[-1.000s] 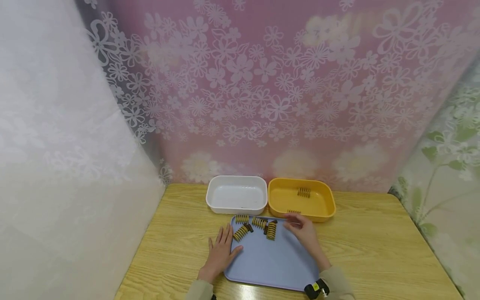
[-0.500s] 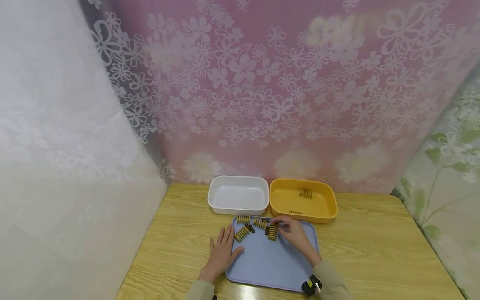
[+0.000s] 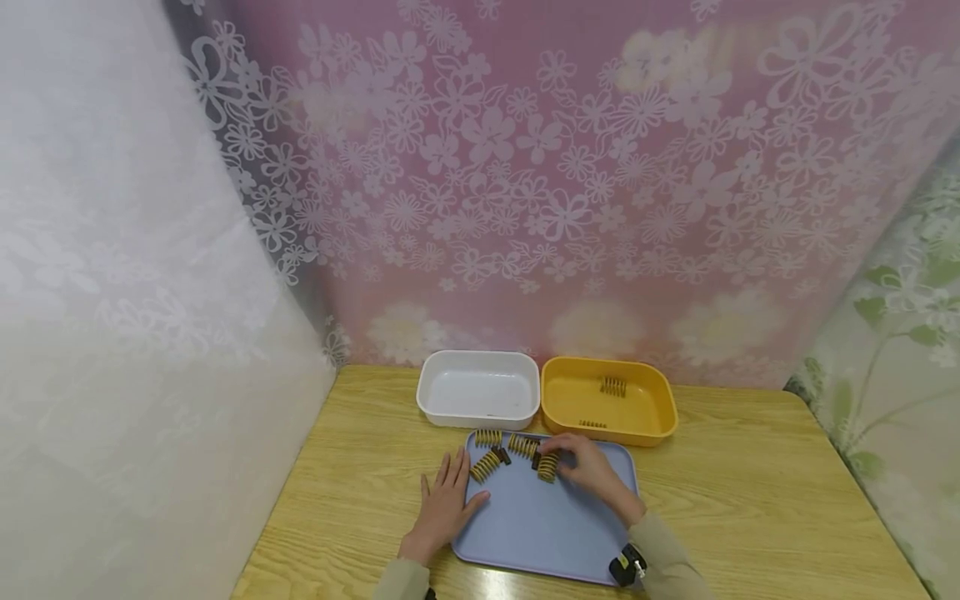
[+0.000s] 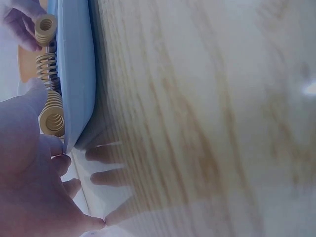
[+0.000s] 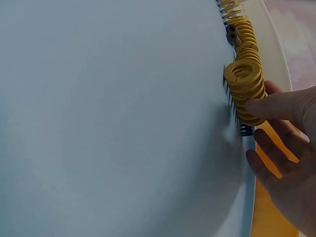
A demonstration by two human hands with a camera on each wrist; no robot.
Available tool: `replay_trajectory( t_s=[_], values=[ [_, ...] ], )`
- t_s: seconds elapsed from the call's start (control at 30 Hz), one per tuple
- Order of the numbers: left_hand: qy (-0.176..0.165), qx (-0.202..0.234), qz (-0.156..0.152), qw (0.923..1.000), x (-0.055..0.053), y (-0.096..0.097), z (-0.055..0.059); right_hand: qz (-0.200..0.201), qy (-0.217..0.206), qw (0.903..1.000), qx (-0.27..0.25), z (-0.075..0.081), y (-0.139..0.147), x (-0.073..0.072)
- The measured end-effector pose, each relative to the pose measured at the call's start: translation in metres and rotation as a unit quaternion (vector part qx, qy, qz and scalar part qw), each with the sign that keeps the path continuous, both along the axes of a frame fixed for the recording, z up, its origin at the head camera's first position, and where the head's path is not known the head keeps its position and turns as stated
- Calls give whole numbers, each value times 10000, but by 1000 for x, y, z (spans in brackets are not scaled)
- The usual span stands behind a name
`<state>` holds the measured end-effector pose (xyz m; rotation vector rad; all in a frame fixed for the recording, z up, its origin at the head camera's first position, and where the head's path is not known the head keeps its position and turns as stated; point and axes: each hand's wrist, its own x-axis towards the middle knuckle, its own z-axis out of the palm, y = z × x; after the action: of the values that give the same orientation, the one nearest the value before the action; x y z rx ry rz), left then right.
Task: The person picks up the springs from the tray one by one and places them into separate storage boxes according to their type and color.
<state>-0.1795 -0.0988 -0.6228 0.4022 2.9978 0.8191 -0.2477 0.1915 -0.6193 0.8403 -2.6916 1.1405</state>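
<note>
My right hand (image 3: 588,467) pinches a yellow coil spring (image 3: 547,467) near the far edge of the blue tray (image 3: 540,533). In the right wrist view the thumb lies on the coils of that spring (image 5: 244,91), with a finger behind it. My left hand (image 3: 442,504) rests with spread fingers at the tray's left edge. Just beyond it lie more yellow springs (image 3: 486,465), along with small dark pieces (image 3: 503,456) whose kind is hard to make out. In the left wrist view a spring (image 4: 52,116) sits close to the left hand (image 4: 29,168).
Behind the tray stand a white bin (image 3: 477,390) and, to its right, a yellow bin (image 3: 609,400). Two dark coil springs (image 3: 613,387) lie in the yellow bin. The wooden table (image 3: 735,492) surrounds the tray, and a floral curtain hangs behind.
My right hand has come leftward from the yellow bin's front edge and taken hold of the yellow spring, which now leans slightly differently. The left hand stays at the tray's edge.
</note>
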Motion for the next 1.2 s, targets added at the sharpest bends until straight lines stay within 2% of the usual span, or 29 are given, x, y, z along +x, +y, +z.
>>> replay_trajectory(
  t_s=[0.27, 0.37, 0.5, 0.63, 0.73, 0.83, 1.0, 1.2],
  values=[
    [-47, -45, 14, 10000, -1, 0, -1, -415, 12, 9991, 82, -1, 13, 11],
    [-43, -25, 13, 10000, -1, -1, -1, -522, 171, 9984, 146, -4, 16, 16],
    [-70, -5, 27, 10000, 0, -1, -1, -376, 380, 9986, 57, -7, 19, 19],
    [-55, -9, 29, 10000, 1, 0, -2, -70, -86, 9996, -241, -8, 19, 19],
    [111, 94, 3, 9999, 2, 0, -6, 48, -642, 9969, -445, -9, 18, 17],
    [236, 194, -36, 9995, 2, 0, -11, 95, -947, 9943, -471, -13, 18, 16],
    [176, 225, -38, 9996, 1, 1, -10, 15, -1136, 9932, -268, -15, 17, 14],
    [-43, 36, 21, 10000, 0, 0, -6, -73, -1164, 9925, -363, -15, 15, 16]
  ],
)
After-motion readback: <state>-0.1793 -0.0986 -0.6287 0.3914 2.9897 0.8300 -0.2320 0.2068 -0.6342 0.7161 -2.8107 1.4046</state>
